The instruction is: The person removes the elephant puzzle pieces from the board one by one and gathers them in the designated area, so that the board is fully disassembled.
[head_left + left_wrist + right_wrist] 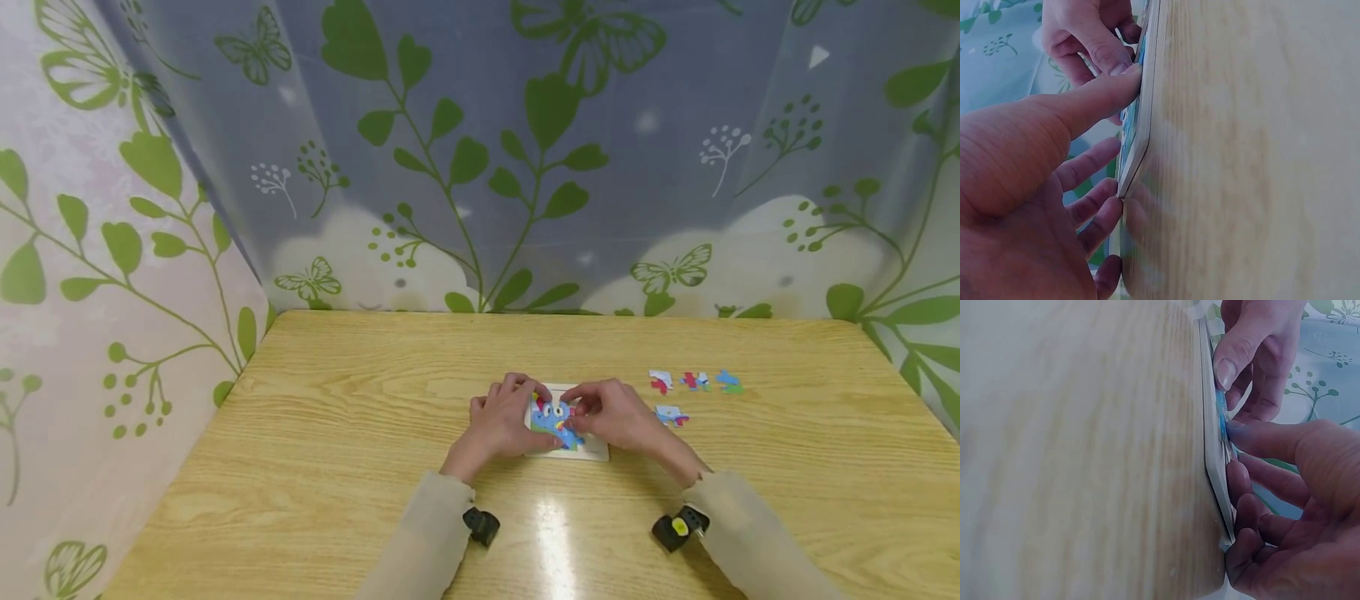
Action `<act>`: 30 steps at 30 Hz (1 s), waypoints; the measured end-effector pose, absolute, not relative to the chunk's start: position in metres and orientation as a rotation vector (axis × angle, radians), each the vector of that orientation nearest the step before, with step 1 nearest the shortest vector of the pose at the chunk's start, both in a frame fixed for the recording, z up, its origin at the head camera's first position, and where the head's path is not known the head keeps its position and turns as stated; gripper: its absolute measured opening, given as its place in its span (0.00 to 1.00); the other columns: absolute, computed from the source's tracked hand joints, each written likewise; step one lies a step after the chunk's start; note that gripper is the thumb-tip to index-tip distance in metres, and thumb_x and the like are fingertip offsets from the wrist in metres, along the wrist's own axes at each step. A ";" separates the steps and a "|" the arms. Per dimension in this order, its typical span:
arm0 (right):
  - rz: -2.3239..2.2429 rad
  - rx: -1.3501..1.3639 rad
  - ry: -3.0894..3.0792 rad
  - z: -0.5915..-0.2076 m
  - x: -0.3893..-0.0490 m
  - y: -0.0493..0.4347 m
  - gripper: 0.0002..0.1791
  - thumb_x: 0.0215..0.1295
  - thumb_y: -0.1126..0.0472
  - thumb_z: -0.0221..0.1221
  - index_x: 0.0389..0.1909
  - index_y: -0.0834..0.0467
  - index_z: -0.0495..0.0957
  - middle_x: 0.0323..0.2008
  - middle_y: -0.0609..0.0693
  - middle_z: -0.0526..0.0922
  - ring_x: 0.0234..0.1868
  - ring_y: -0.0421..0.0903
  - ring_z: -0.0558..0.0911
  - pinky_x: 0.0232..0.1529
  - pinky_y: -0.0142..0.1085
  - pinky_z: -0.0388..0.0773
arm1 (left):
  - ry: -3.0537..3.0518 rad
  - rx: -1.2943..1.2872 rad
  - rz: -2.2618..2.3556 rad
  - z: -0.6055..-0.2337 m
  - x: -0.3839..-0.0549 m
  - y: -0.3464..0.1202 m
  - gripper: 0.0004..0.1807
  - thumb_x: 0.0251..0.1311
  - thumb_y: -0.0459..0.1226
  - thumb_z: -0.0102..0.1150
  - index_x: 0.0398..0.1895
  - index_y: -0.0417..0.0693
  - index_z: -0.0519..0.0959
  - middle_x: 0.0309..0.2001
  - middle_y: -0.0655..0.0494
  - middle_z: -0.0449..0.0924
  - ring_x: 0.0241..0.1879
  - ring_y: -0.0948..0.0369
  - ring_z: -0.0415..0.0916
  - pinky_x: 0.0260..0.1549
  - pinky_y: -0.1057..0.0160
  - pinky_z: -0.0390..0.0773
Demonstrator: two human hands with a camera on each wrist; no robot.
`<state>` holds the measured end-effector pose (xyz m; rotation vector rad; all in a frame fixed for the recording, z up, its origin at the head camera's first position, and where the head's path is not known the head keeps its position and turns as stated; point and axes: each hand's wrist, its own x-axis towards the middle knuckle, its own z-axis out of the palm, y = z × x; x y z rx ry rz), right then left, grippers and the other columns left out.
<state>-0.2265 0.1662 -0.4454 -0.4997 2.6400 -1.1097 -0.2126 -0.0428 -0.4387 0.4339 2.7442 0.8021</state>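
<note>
The left thumb lies straight across the picture of joined pieces, while the fingers of the left hand spread, lightly bent, along the left and far edges of the board; they are relaxed rather than clenched. The thumb and index finger of the right hand meet the picture's right part, the remaining fingers bent about the board's right edge; whether a piece is pinched between the tips cannot be told. The board lies flat on the table, midway between its left and right edges and well apart from the far edge. It should handle as light, stiff and thin; hold it by the rim, clear of the joints. The pieces are likely light and rather smooth, their tabs the weakest points; take each by opposite side edges. The picture's eyes point toward the table's far edge, its green part toward the person. The board's sides run roughly with the table's edges; its long axis is uncertain under the hands. Beyond the right hand, toward the far right corner, a row of loose pieces lies left to right, with a white-and-blue piece nearer, its long axis also left to right.
</note>
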 end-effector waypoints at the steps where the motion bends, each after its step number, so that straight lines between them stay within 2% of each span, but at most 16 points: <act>1: -1.108 -0.509 2.640 -0.446 -0.227 0.166 0.18 0.63 0.64 0.68 0.54 0.62 0.83 0.33 0.49 0.84 0.33 0.42 0.78 0.36 0.36 0.75 | 2.743 0.436 0.808 -0.439 -0.213 -0.043 0.26 0.56 0.55 0.72 0.56 0.62 0.75 0.72 0.54 0.63 0.68 0.47 0.62 0.62 0.36 0.58; 10: -1.103 -0.518 2.664 -0.447 -0.226 0.164 0.16 0.62 0.61 0.69 0.50 0.60 0.84 0.36 0.50 0.83 0.33 0.43 0.76 0.33 0.34 0.72 | 2.736 0.452 0.832 -0.440 -0.213 -0.045 0.22 0.56 0.54 0.73 0.50 0.61 0.77 0.71 0.53 0.64 0.68 0.46 0.63 0.62 0.37 0.59; 21: -1.128 -0.525 2.683 -0.448 -0.227 0.162 0.14 0.61 0.64 0.70 0.47 0.61 0.83 0.33 0.50 0.81 0.32 0.43 0.74 0.33 0.33 0.70 | 2.740 0.456 0.827 -0.437 -0.214 -0.043 0.21 0.55 0.52 0.75 0.46 0.57 0.78 0.71 0.54 0.65 0.68 0.46 0.65 0.61 0.39 0.61; 30: -1.150 -0.513 2.670 -0.448 -0.226 0.161 0.13 0.60 0.66 0.69 0.46 0.61 0.83 0.32 0.50 0.80 0.32 0.44 0.74 0.33 0.33 0.70 | 2.739 0.443 0.814 -0.437 -0.214 -0.043 0.20 0.55 0.53 0.75 0.44 0.58 0.78 0.70 0.55 0.65 0.67 0.47 0.65 0.61 0.39 0.61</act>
